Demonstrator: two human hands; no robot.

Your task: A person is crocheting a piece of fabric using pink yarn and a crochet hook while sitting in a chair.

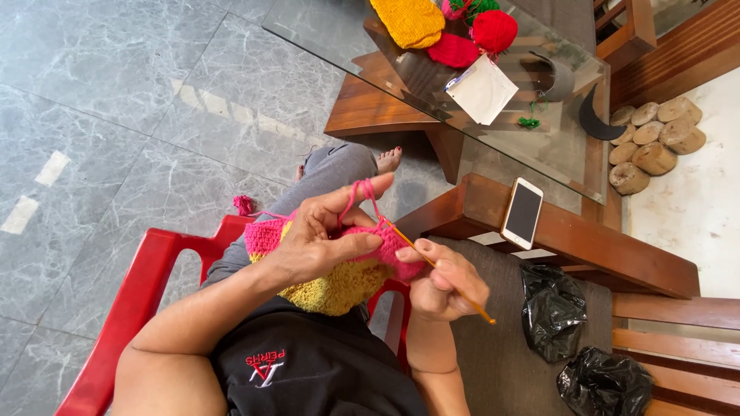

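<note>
My left hand (320, 235) grips a crocheted piece (339, 281) that is pink on top and yellow below, with pink yarn (361, 189) looped over its raised forefinger. My right hand (443, 281) holds an orange crochet hook (432, 266), whose tip sits in the pink edge beside my left thumb. The piece rests over my lap. A small pink yarn ball (243, 205) lies on the floor by my knee.
I sit on a red plastic chair (146, 285). A glass-topped wooden table (555, 146) ahead carries yellow and red knitted items (455, 31) and a white paper (482, 91). A phone (523, 213) lies on a wooden armrest; two black bags (551, 312) sit on the seat at right.
</note>
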